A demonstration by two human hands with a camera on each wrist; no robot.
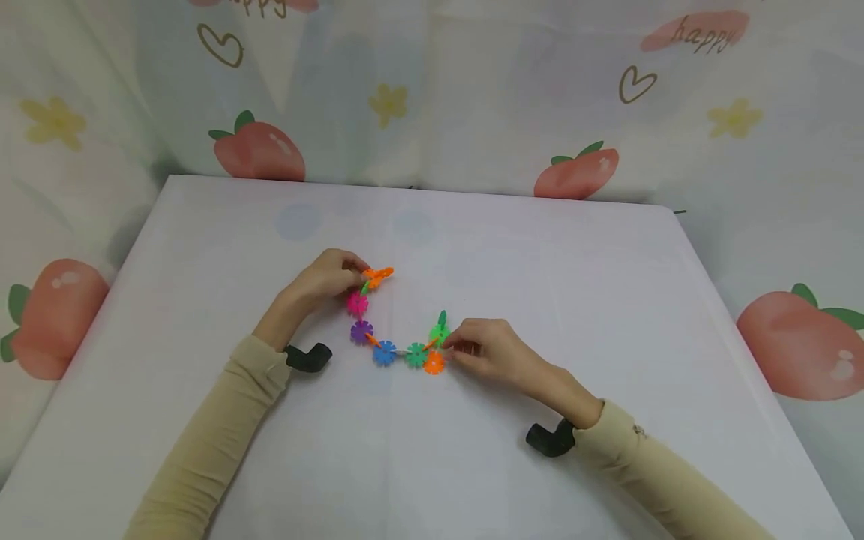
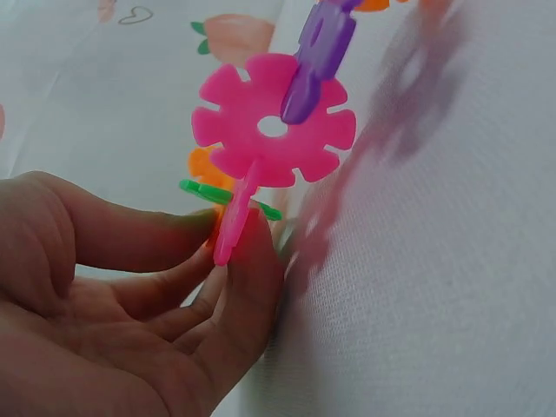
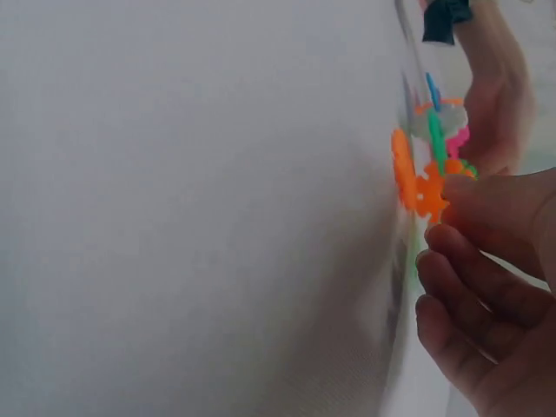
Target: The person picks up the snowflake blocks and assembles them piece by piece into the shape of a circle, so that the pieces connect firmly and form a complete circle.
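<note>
A curved chain of notched flower-shaped plastic discs lies between the two hands in the head view. From the left end run orange pieces [image 1: 376,277], a pink disc [image 1: 358,304], a purple disc [image 1: 361,331], a blue disc [image 1: 385,353] and a teal disc [image 1: 415,355]. At the right end sit a light green disc [image 1: 439,334] and an orange disc [image 1: 434,363]. My left hand [image 1: 331,274] pinches the left end by its green and orange discs; the green disc [image 2: 204,191] shows edge-on beside the thumb. With thumb and forefinger, my right hand [image 1: 493,349] pinches the right end.
A white-covered table [image 1: 607,285] lies under both hands. Behind it hangs a curtain [image 1: 472,82] printed with fruit, hearts and flowers. A black curved piece sits at the left wrist [image 1: 308,358], and another black piece [image 1: 550,438] at the right wrist.
</note>
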